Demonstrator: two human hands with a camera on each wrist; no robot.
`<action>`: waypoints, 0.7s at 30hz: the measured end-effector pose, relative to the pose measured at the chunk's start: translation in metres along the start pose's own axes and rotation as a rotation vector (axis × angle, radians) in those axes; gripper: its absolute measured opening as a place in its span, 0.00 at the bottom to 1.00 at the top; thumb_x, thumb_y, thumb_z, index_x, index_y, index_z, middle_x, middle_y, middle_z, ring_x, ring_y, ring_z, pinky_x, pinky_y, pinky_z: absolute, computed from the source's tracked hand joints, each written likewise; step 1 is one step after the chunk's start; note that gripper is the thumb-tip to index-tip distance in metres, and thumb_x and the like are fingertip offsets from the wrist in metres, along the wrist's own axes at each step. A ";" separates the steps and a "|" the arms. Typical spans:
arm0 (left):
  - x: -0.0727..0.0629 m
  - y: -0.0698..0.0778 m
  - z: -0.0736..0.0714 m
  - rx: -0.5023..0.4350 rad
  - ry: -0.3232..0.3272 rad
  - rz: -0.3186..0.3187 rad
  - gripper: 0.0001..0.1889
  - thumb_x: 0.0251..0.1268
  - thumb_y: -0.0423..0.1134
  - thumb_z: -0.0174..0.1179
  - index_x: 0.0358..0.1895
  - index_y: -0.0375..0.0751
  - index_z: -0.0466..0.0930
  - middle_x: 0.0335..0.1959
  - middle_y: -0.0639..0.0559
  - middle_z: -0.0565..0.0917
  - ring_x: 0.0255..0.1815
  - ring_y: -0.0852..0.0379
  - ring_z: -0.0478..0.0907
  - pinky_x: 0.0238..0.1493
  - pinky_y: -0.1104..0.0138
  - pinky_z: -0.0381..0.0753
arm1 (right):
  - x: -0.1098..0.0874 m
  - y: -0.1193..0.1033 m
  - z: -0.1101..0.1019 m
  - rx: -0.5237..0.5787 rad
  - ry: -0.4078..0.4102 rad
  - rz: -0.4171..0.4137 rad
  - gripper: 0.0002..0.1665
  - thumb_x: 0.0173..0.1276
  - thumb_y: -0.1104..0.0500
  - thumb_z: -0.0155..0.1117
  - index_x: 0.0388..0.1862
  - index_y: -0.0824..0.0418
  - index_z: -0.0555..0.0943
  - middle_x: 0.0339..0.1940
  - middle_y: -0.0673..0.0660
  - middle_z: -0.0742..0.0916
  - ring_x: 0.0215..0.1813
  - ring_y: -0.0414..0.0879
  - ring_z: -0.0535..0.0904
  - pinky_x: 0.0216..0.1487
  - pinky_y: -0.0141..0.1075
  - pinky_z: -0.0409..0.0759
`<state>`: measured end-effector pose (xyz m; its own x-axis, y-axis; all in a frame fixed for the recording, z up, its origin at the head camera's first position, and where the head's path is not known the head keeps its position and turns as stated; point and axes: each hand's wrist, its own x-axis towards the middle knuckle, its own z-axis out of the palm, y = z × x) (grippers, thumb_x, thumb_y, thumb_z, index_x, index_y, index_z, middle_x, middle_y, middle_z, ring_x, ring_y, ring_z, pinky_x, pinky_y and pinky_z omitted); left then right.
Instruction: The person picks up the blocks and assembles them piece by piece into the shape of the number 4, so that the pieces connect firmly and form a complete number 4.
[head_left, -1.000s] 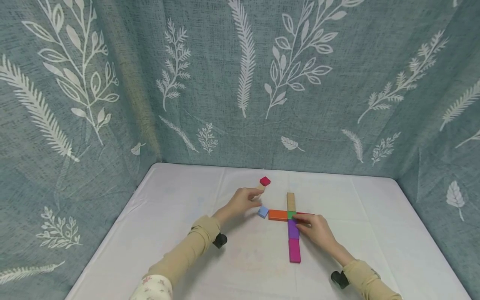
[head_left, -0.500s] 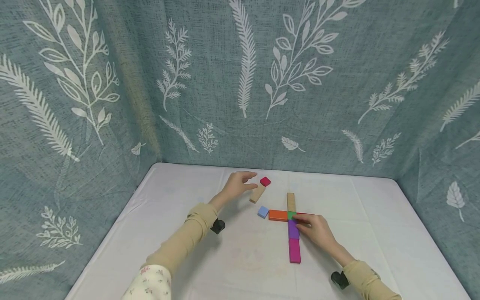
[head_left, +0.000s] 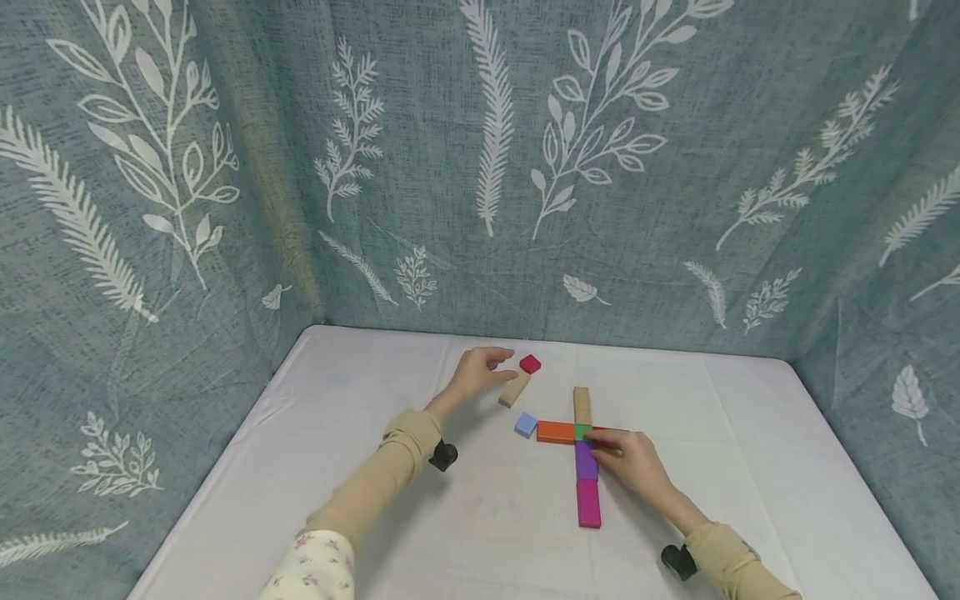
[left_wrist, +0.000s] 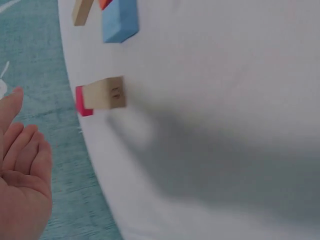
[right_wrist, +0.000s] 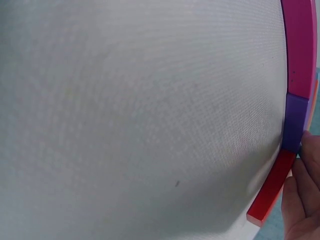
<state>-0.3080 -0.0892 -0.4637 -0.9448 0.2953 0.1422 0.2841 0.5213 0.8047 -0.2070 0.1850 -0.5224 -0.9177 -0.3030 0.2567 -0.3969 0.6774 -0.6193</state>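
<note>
My left hand (head_left: 474, 372) hovers with thumb and fingers spread, just left of a plain wooden block (head_left: 514, 389) and a red block (head_left: 530, 363); in the left wrist view nothing lies in the hand (left_wrist: 27, 180). My right hand (head_left: 637, 462) rests its fingertips on a cross of blocks, where the green block (head_left: 581, 432) meets the purple block (head_left: 587, 462). A magenta block (head_left: 588, 503) continues the column toward me, and another wooden block (head_left: 582, 405) continues it away. An orange block (head_left: 556, 432) forms the left arm; a red block (right_wrist: 272, 187), partly behind my fingers, forms the right.
A light blue block (head_left: 526, 425) lies at an angle by the orange block's left end. White cloth covers the table (head_left: 480, 533). A teal leaf-patterned curtain (head_left: 420, 167) rises behind the table's far edge and on both sides.
My left hand has gone from over the plain wooden block, beside the blue one, up and left to near the red block, uncovering the wooden block. My right hand stays in place.
</note>
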 end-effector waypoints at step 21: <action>-0.017 -0.037 0.040 -0.083 0.100 -0.064 0.20 0.55 0.32 0.67 0.51 0.26 0.79 0.50 0.35 0.83 0.51 0.43 0.82 0.52 0.60 0.81 | 0.000 -0.002 -0.001 0.006 -0.013 0.030 0.19 0.56 0.69 0.69 0.48 0.65 0.83 0.46 0.62 0.87 0.49 0.54 0.84 0.47 0.40 0.83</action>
<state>-0.2958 -0.0820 -0.5188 -0.9732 0.1805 0.1425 0.2124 0.4676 0.8580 -0.2065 0.1839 -0.5200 -0.9291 -0.2909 0.2283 -0.3687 0.6826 -0.6309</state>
